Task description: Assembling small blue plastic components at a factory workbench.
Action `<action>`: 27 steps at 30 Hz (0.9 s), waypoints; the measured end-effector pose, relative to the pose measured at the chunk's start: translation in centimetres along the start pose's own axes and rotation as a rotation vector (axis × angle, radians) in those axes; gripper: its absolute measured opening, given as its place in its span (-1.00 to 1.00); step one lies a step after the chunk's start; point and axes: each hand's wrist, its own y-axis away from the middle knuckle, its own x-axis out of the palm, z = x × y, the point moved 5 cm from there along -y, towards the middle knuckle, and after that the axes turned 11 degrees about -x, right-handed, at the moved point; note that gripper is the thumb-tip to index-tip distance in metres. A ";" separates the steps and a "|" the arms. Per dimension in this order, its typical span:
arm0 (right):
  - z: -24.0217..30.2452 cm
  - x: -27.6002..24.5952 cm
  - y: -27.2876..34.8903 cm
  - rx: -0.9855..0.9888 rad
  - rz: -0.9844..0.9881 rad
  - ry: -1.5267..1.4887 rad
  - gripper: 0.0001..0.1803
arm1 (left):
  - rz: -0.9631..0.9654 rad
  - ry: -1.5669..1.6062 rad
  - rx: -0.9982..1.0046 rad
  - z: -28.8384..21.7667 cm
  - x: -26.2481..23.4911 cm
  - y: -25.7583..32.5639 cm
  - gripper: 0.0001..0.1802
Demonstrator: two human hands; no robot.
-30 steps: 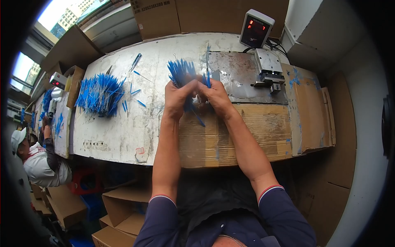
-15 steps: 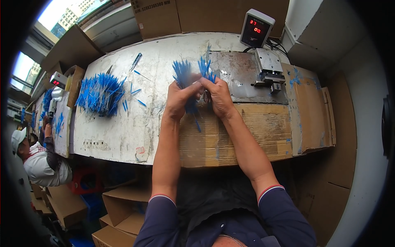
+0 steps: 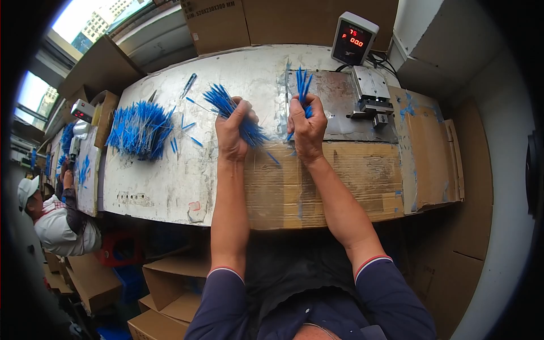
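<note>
My left hand (image 3: 232, 129) is closed round a thick bundle of thin blue sticks (image 3: 220, 97) with pale, wire-like ends. The bundle slants, sticking out both above the fist and below it on the right. A little to the right, my right hand (image 3: 307, 123) grips a smaller bunch of the same blue sticks (image 3: 304, 82), their tips pointing up. Its fingers hide the middle of that bunch. The hands are apart, above the worktable (image 3: 170, 192). One loose blue stick (image 3: 273, 157) lies just below the left-hand bundle.
A large pile of blue sticks (image 3: 139, 131) lies at left, with loose ones and a pen-like tool (image 3: 189, 85) nearby. On the right, a metal fixture (image 3: 373, 102) stands on a steel plate (image 3: 334, 85) before a red-digit display (image 3: 354, 39). Cardboard (image 3: 345, 181) covers the front edge. A co-worker (image 3: 62, 221) sits far left.
My hands were together over the bundle and have moved apart. The left has drawn left with most sticks, the right has moved right with a small bunch. The display's digits have changed.
</note>
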 end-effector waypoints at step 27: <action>-1.3 4.1 3.3 0.226 0.523 -0.028 -0.70 | 0.095 0.770 0.072 -1.1 -4.5 -1.4 -0.85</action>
